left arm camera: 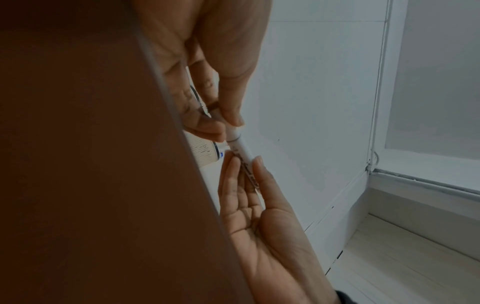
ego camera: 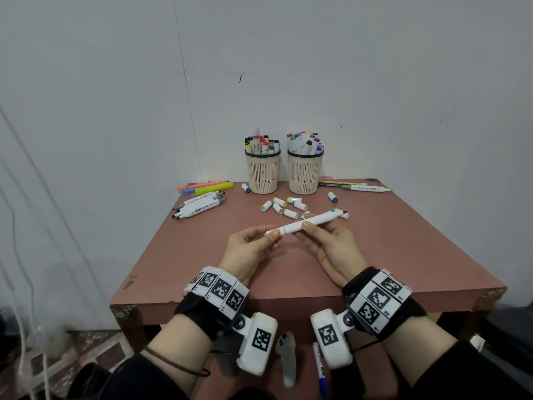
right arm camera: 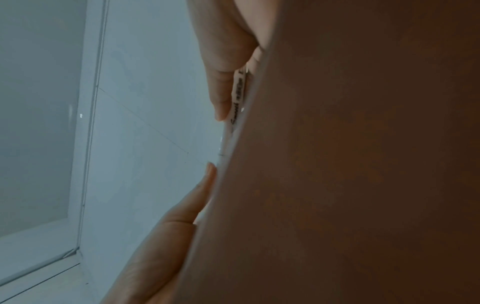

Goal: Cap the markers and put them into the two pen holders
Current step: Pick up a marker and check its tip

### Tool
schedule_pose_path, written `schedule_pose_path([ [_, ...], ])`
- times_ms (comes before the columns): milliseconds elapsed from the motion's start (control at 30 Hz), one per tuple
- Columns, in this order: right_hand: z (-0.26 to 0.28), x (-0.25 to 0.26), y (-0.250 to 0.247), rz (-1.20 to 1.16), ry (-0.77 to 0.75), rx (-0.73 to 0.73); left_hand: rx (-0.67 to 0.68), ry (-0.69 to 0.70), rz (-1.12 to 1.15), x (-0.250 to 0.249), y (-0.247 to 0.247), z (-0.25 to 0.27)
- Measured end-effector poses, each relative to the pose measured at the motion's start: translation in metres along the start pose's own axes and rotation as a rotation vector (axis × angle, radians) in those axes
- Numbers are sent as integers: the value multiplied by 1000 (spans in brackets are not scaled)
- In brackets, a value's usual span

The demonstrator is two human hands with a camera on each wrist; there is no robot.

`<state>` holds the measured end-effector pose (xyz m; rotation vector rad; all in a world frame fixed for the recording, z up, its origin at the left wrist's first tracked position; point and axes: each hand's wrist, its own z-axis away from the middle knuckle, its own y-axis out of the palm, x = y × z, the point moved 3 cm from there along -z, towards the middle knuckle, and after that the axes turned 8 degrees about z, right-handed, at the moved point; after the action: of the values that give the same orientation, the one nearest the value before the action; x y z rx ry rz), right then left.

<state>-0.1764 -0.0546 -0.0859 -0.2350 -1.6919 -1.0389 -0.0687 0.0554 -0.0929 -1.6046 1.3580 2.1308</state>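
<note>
I hold a white marker (ego camera: 314, 220) level over the middle of the brown table (ego camera: 403, 255). My left hand (ego camera: 272, 235) pinches a white cap (ego camera: 277, 231) that sits on the marker's left end. My right hand (ego camera: 307, 226) grips the barrel; the far end beyond it shows a green band and a bare dark tip. The left wrist view shows my left hand's fingers (left arm camera: 207, 127) closed on the cap end of the marker (left arm camera: 241, 148). In the right wrist view the marker's printed barrel (right arm camera: 237, 96) lies under my thumb. Two beige pen holders (ego camera: 262, 173) (ego camera: 305, 173), both full of markers, stand at the back.
Several loose caps (ego camera: 284, 207) lie in front of the holders. Uncapped markers (ego camera: 199, 207) and highlighters (ego camera: 207, 186) lie at the back left. Another marker (ego camera: 369, 188) lies at the back right. Below the table's near edge are a white controller (ego camera: 287, 356) and a blue pen (ego camera: 320, 368).
</note>
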Motion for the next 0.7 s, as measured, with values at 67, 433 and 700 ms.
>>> schedule_pose_path([
  [67,0,0,1,-9,21,-3,-9,1,13,-1,0,0],
  [433,-23,48,4,290,29,-68,-250,66,392,-9,-12,-9],
  [700,-75,81,29,1474,-257,129,-267,48,398,-8,-14,-10],
])
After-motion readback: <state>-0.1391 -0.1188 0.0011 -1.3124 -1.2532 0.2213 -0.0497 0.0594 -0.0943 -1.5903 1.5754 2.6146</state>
